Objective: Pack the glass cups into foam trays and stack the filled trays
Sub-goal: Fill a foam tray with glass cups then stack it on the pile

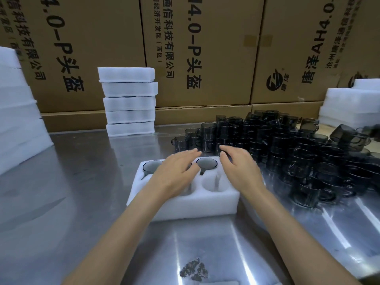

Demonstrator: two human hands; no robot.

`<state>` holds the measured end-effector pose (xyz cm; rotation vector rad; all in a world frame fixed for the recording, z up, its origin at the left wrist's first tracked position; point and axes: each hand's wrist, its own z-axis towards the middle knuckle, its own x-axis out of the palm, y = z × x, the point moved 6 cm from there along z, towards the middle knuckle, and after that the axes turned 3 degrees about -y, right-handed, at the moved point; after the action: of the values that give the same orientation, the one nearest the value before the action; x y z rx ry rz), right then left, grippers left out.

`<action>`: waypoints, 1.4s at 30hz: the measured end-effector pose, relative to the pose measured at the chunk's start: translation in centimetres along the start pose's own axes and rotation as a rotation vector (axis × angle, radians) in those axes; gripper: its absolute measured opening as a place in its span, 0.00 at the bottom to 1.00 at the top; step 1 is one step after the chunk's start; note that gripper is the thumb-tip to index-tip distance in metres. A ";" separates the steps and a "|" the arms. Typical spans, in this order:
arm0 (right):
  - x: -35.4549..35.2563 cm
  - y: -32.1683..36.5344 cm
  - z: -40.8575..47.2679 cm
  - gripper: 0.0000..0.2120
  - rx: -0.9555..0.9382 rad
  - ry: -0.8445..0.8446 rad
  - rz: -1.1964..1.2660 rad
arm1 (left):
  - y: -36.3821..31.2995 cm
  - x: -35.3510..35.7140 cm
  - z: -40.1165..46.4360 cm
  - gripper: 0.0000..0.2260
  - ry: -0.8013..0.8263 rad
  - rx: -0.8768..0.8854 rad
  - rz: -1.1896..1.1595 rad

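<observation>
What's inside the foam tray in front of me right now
The foam tray holds two dark glass cups in its far row, and one near pocket is empty. The left hand covers the middle pockets, so their contents are hidden.

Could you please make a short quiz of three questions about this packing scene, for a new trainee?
1. True or false: both hands, left and right, hold a cup.
2. How many smoky cups sit visibly in the foam tray?
3. The loose cups lie on which side of the tray? A) left B) right C) in front, nearest the person

Key: 1 false, both hover open over the tray. 2 two, one far left, one far middle. 3 B.
</observation>
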<state>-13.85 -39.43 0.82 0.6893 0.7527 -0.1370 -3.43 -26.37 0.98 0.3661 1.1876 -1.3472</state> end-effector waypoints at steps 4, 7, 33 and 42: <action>-2.5 0.8 -0.4 0.16 -0.038 -0.289 -0.353 | 0.1 -1.0 -0.5 0.18 -0.139 -0.020 -0.024; -4.5 0.2 -0.5 0.16 0.042 -0.393 -0.460 | 0.0 -1.1 -0.8 0.14 -0.159 -0.035 -0.026; -5.0 5.3 -1.2 0.24 -0.419 -0.381 0.158 | -1.1 -2.9 -1.5 0.14 -0.305 0.024 -0.133; -1.1 10.1 -4.1 0.26 -0.677 -0.040 0.447 | 1.4 -6.2 -3.8 0.19 0.013 -0.119 -0.597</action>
<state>-13.50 -29.20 4.76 0.1913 0.5399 0.4941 -2.60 -19.59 3.86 -0.0796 1.4444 -1.7689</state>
